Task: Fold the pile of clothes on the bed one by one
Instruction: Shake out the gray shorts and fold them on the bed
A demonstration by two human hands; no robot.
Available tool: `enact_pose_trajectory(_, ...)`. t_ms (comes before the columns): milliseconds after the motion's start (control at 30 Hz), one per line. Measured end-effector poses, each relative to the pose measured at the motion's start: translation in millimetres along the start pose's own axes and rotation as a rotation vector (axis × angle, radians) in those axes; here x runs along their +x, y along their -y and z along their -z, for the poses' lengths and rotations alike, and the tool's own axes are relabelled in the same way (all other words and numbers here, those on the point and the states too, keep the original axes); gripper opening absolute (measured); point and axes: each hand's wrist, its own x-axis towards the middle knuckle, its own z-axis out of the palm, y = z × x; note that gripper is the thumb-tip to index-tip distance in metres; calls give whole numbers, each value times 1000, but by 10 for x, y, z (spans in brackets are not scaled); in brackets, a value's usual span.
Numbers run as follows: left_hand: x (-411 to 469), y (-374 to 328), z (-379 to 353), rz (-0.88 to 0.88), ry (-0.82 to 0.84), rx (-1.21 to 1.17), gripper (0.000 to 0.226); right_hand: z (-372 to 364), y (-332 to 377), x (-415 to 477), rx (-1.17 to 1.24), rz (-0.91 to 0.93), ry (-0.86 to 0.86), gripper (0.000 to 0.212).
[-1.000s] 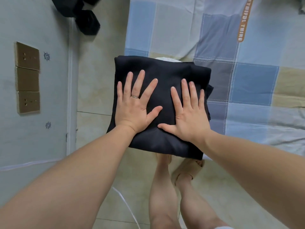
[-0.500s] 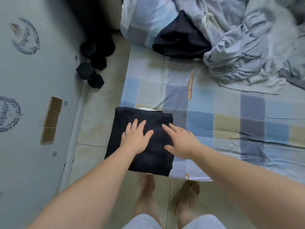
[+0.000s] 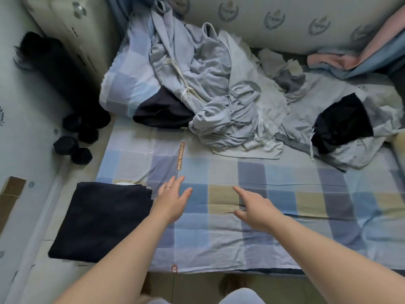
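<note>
A folded black garment (image 3: 103,218) lies flat on the bed's near left corner, with something white peeking out at its far edge. My left hand (image 3: 172,197) hovers just right of it, fingers straight, holding nothing. Further right, my right hand (image 3: 254,208) is also off the cloth and open above the checked sheet (image 3: 285,218). At the back of the bed lies a loose pile of clothes: light grey garments (image 3: 221,99), a dark item (image 3: 163,109) at its left and a black item (image 3: 341,123) at the right.
Black dumbbells (image 3: 73,148) sit on the floor left of the bed, near a dark bag (image 3: 54,69) and a pale cabinet (image 3: 72,29). A padded headboard (image 3: 285,16) runs along the back. Pink and blue bedding (image 3: 355,55) lies at the far right.
Both hands have lifted off the folded black garment and moved right and forward over the sheet. My head has risen, bringing the clothes pile into view.
</note>
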Motion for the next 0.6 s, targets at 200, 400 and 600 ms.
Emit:
enact_pose_trajectory(200,-85,-1055,-1038,-33,76,58,58,299,-1517,-346,64,-58,-43,75)
enact_pose_trajectory(400,140,-1918,-1586,-111,97,151,57,382,-2548,-526,153,-105,-93,72)
enact_pose_trajectory(600,652,-2441,-1826,-166,99,266,56,397,-3090,-247,201,-108,-127,72)
